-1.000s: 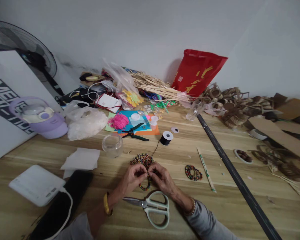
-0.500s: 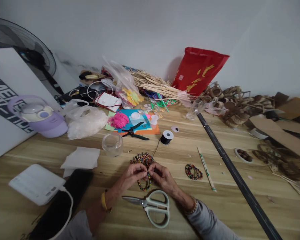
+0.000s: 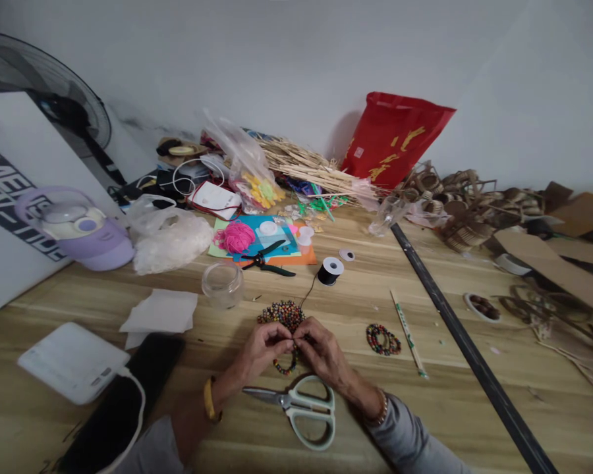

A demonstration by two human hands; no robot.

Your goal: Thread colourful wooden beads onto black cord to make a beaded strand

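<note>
My left hand (image 3: pixel 261 350) and my right hand (image 3: pixel 327 354) meet fingertip to fingertip, each closed in a pinch on a beaded strand. The strand (image 3: pixel 285 368) hangs in a small loop of multicoloured beads below the fingers; its pinched part is too small to make out. Just behind the hands lies a heap of similar beads (image 3: pixel 281 313). A thin dark cord runs from near it to a spool of black cord (image 3: pixel 331 270). Pale-handled scissors (image 3: pixel 304 409) lie in front of the hands. To the right is a coiled beaded bracelet (image 3: pixel 383 339).
A clear jar (image 3: pixel 223 286), black pliers (image 3: pixel 265 258) and pink yarn (image 3: pixel 237 237) lie behind the hands. A white power bank (image 3: pixel 73 362) sits at left. Right of the bracelet are a wrapped stick (image 3: pixel 408 334) and a long dark bar (image 3: pixel 467 349).
The fingertips have shifted slightly around the strand, and less of the bead loop shows below them. My right hand's fingers are more bent over. The other things on the table have stayed put.
</note>
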